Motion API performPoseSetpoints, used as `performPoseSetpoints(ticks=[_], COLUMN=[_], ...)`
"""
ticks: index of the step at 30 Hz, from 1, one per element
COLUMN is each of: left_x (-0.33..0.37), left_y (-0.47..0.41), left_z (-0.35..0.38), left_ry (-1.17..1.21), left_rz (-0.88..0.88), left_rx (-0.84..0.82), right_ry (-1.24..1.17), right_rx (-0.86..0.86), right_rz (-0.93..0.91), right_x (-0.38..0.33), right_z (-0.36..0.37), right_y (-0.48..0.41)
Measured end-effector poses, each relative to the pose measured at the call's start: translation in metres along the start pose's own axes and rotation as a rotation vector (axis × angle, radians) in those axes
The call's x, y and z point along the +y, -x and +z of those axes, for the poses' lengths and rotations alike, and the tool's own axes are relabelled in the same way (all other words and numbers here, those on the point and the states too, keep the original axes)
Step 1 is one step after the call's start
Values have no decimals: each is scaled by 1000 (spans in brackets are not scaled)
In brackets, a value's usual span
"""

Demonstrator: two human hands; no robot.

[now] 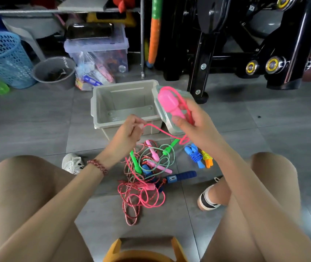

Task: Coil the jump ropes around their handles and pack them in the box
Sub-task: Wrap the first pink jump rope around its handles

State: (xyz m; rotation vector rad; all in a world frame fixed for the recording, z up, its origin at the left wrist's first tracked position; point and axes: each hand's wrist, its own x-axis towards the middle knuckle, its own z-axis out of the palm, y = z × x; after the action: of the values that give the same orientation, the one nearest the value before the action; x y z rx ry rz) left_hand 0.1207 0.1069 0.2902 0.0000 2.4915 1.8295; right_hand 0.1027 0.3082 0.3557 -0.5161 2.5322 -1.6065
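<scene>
My right hand (192, 120) grips the pink handles (167, 103) of a jump rope, held upright in front of the grey box (101, 103). A loop of its pink cord (160, 130) runs over the handles and across to my left hand (130, 133), which pinches the cord. The box stands open with nothing visible inside, its lid (171, 127) leaning at its right side. On the floor below lies a tangle of ropes (147, 173) with green, pink and blue handles. To its right lie a coiled blue rope (195, 156) and a coiled orange one (207, 159).
A blue mesh basket (3, 57), a grey bucket (54, 71) and a clear storage bin (98, 50) stand at the back left. Black exercise equipment (245, 44) fills the back right. My knees and shoes flank the rope pile, and a yellow stool edge (143, 250) shows at the bottom.
</scene>
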Motion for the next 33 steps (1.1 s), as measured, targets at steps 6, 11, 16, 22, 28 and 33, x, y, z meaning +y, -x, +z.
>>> performPoseSetpoints(ticks=[6, 11, 16, 22, 28, 33], left_x=[32, 23, 7, -35, -82, -64], left_y=[17, 15, 13, 27, 20, 0], left_z=[9, -2, -4, 16, -1, -12], left_ry=[265, 329, 219, -22, -532, -379], left_rz=[120, 64, 152, 0, -132, -113], left_rx=[-136, -101, -271, -787, -689, -93], right_ry=[92, 106, -320, -880, -618, -41], right_rx=[-304, -363, -292, -182, -170, -104], right_rz=[13, 52, 40, -29, -98, -124], right_x=[1, 0, -9, -9, -7, 5], right_z=[29, 23, 10, -7, -7, -1], right_y=[4, 0, 6, 8, 14, 15])
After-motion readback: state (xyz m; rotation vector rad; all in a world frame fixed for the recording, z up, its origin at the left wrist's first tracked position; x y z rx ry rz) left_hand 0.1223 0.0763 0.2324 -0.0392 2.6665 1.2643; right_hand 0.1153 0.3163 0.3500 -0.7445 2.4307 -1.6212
